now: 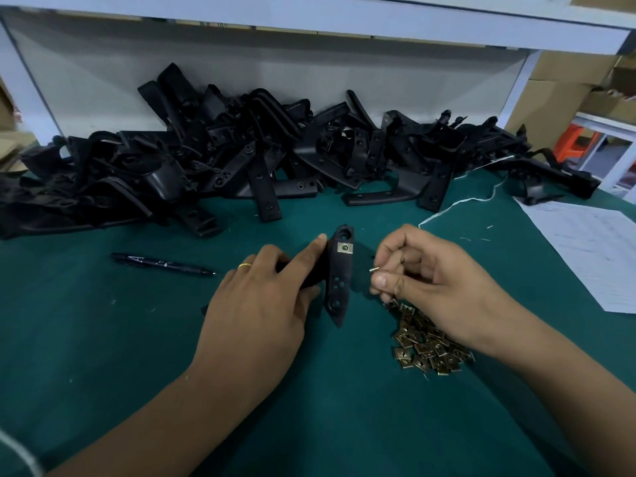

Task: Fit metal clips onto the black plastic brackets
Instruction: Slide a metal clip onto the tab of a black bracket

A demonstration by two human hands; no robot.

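Observation:
My left hand (pixel 261 301) grips a black plastic bracket (pixel 339 280) at the middle of the green table, its long arm pointing toward me. One brass-coloured metal clip (pixel 345 248) sits fitted near the bracket's far end. My right hand (pixel 426 280) hovers just right of the bracket and pinches a small metal clip (pixel 374 269) between thumb and fingers. Below that hand lies a heap of loose metal clips (pixel 428 346). A big pile of black brackets (pixel 261 156) stretches across the back of the table.
A black pen (pixel 161 264) lies left of my hands. A printed sheet of paper (pixel 592 249) rests at the right edge, with a white string (pixel 461 203) trailing beside it. A white shelf frame (pixel 309 25) spans above the pile. Cardboard boxes (pixel 564 84) stand at the right.

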